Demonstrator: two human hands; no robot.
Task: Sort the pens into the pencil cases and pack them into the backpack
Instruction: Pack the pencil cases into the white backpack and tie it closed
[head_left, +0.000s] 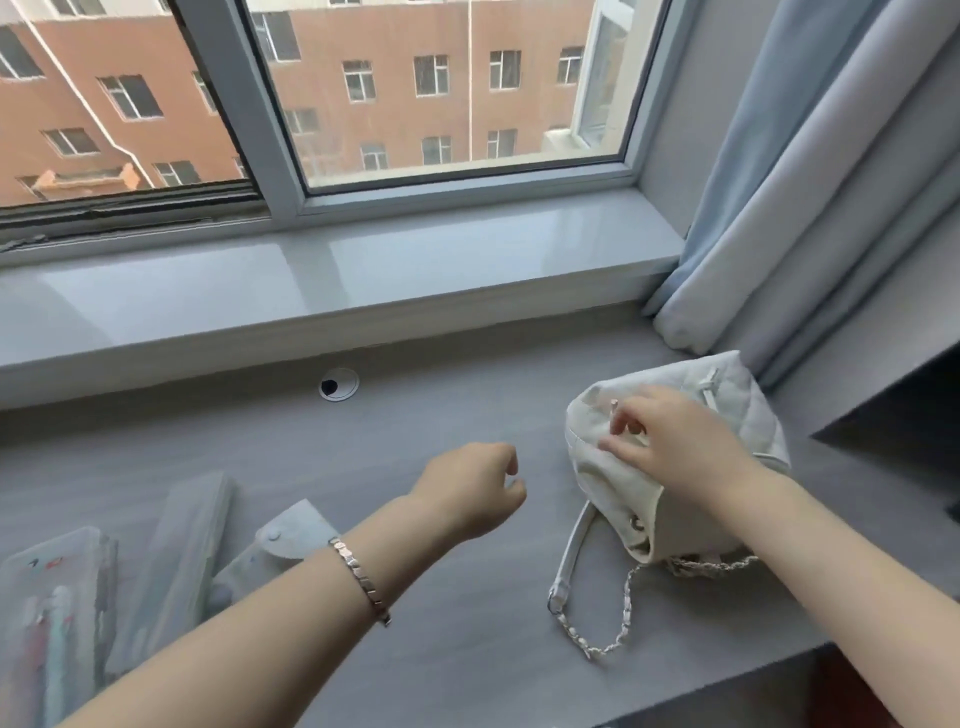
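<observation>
White quilted backpack (748, 395) lying right-centre on desk, strap (570, 551) trailing toward lower middle. Lower left, side by side: clear pencil case (52, 571) holding pens (54, 639), frosted long case (182, 561), snap-flap pouch (291, 535).

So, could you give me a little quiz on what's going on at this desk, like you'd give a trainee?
1. True or false: the left hand and the right hand both touch the white backpack.
2. The bracelet sits on: A. the left wrist B. the right wrist C. the windowsill
3. Fill the gap: the pencil cases lie on the ___, left of the backpack.

Key
1. False: only the right hand pinches its top; the left hand hovers, holding nothing.
2. A
3. desk
</observation>
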